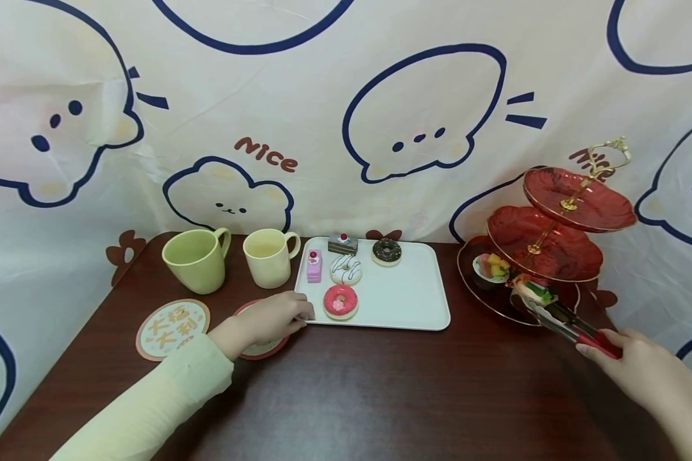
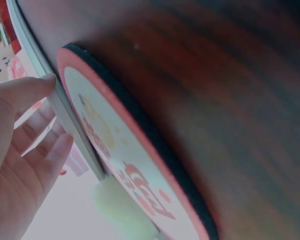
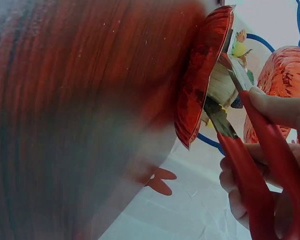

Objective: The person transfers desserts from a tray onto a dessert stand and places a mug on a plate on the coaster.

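Observation:
My left hand [image 1: 282, 315] pinches the left rim of a white tray [image 1: 403, 294], thumb on the outer edge and fingers over the inner side. On the tray sit a pink donut [image 1: 341, 302], a white striped donut [image 1: 346, 270], a chocolate donut [image 1: 386, 251], a pink cake slice [image 1: 314, 266] and a dark cake slice [image 1: 343, 244]. In my right hand [image 1: 648, 368] are red-handled tongs [image 3: 250, 185]. Their metal tips straddle a small topped cake [image 1: 535, 291] on the bottom plate of a red tiered stand [image 1: 544, 240]. A fruit cup [image 1: 491, 268] is beside that cake.
A green mug [image 1: 195, 262] and a cream mug [image 1: 267, 259] stand left of the tray. One round coaster [image 1: 172, 328] lies near the green mug, another coaster [image 2: 115, 130] under my left wrist beside the tray. A printed cloth [image 1: 323, 115] hangs behind the dark table [image 1: 380, 390].

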`<state>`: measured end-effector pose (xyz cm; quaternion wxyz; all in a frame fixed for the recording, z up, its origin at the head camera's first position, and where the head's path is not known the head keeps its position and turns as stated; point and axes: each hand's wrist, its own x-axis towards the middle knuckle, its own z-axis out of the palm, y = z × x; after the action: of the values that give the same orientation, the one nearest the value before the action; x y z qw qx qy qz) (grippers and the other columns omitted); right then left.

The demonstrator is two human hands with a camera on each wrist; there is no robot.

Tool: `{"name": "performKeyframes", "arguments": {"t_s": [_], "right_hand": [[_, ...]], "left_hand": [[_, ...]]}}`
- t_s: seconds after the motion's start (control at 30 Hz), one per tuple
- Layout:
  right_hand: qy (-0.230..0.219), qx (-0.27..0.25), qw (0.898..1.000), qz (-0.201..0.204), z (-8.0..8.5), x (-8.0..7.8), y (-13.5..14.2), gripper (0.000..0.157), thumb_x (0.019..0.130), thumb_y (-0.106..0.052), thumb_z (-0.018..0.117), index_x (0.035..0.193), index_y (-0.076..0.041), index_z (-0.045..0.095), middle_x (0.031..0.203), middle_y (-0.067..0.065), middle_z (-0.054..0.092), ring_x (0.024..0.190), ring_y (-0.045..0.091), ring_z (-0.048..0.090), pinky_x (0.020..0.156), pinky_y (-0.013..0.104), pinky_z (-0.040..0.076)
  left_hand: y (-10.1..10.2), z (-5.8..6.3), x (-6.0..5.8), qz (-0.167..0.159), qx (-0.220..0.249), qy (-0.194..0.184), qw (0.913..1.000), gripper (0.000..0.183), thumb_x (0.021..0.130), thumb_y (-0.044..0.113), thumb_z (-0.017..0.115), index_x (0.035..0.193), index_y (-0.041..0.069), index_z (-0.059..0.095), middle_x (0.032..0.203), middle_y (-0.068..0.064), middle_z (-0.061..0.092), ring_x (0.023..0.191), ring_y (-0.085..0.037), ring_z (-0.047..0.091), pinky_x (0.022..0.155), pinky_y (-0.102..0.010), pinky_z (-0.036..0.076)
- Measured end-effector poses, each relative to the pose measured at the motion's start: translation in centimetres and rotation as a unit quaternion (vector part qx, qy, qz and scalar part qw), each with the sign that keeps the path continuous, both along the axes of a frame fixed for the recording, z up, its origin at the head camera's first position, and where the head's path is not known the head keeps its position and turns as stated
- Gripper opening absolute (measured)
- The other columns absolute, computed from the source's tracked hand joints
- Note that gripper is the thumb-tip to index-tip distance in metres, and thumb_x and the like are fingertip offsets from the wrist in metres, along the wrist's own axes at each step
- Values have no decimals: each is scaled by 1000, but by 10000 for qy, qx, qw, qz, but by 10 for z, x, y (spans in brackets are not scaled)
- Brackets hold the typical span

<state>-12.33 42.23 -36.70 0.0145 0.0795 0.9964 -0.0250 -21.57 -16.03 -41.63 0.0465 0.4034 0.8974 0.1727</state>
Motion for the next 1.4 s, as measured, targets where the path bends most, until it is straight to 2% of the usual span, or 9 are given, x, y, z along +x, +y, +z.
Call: {"name": "performKeyframes", "arguments": {"t_s": [0.1, 0.33, 0.47, 0.6, 0.83, 1.13, 1.4], "right_hand": [[-134, -54, 9999, 56, 3, -3, -1, 93, 93, -67, 61, 124, 20, 55, 116, 45, 51, 97, 58, 56, 70, 66, 49], [-275, -65, 9996, 82, 7, -11, -2, 92, 91, -65, 65, 123, 20, 55, 110, 43, 54, 87, 52, 58, 62, 59, 50], [-262, -25, 9996, 114, 10, -13, -3, 87, 92, -61, 67, 122, 20, 55, 107, 41, 55, 83, 48, 59, 61, 57, 49], [-275, -38, 9995, 144, 14, -13, -5, 82, 92, -55, 69, 122, 19, 55, 102, 39, 56, 75, 39, 58, 56, 49, 47], [-378, -34, 9992, 137, 17, -14, -5, 81, 93, -55, 68, 124, 19, 54, 101, 38, 56, 75, 38, 58, 56, 47, 46], [-626, -122, 9980, -28, 20, -12, -5, 80, 92, -55, 69, 121, 17, 55, 79, 19, 56, 67, 28, 50, 55, 41, 41], [-746, -159, 9970, -140, 22, -10, -8, 81, 90, -56, 70, 119, 18, 55, 77, 16, 54, 68, 28, 50, 54, 42, 45]], "left_hand": [[0, -1, -1, -4, 17, 7, 10000, 16, 90, -4, 72, 96, 10, 73, 89, 1, 64, 85, -14, 63, 78, -33, 55], [0, -1, -1, -12, 23, 37, 10000, 16, 90, -5, 72, 96, 10, 74, 89, 0, 65, 85, -15, 64, 78, -34, 56], [0, 0, -1, -23, 22, 39, 10000, 16, 90, -5, 72, 96, 10, 74, 89, 0, 65, 85, -15, 64, 78, -34, 56], [0, 0, -1, 23, 4, -30, 10000, 16, 90, -4, 72, 97, 11, 74, 90, 1, 65, 86, -15, 64, 78, -34, 56], [0, -1, -1, 23, -5, -6, 10000, 17, 90, -5, 72, 97, 11, 74, 89, 1, 64, 85, -14, 63, 78, -33, 56], [0, -1, -2, -23, 20, 12, 10000, 17, 90, -5, 72, 96, 11, 73, 88, 1, 64, 84, -14, 63, 77, -33, 55], [1, 1, -1, 19, -17, -57, 10000, 15, 91, -4, 72, 96, 11, 73, 88, 2, 63, 83, -13, 62, 77, -33, 55]]}}
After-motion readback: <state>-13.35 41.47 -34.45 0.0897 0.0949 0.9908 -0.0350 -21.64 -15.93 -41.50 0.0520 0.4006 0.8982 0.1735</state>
